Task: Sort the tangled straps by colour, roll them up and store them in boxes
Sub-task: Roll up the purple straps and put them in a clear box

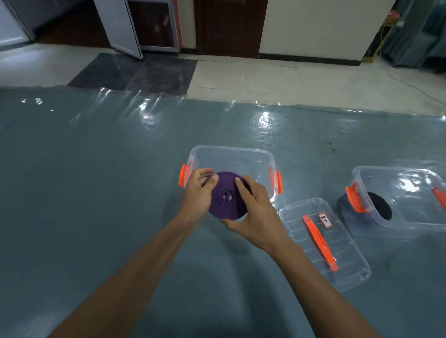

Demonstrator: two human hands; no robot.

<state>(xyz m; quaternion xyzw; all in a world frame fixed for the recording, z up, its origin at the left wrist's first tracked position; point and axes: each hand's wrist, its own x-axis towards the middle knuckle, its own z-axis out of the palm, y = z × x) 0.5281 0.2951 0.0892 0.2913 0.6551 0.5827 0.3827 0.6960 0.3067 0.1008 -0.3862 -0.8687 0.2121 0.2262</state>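
**Clerk:** Item one, location?

**Checker:** Purple strap roll (226,198), a flat coil. It is held off the blue mat (89,202) between both hands, in front of the near wall of the open clear box (232,150). I cannot tell whether it is over the rim or just short of it.

**Clerk:** Fingers?

**Checker:** Left hand (197,193): fingers curled over the coil's left rim, tips on its face. Right hand (257,213): fingers laid across the upper right rim, thumb hooked under the lower edge. Both grasp the coil, and its centre shows between them.

**Clerk:** Other stock?

**Checker:** Loose lid (347,271) with an orange handle, flat on the mat just right of the hands. Second clear box (417,227) further right, with a black roll (378,206) seen through its wall.

**Clerk:** Obscured?

**Checker:** The coil's right side and part of its rim lie behind fingers. The lid's label (325,220) has writing too small to read. The second box is cut off at the right edge, and the black roll is partly behind an orange latch.
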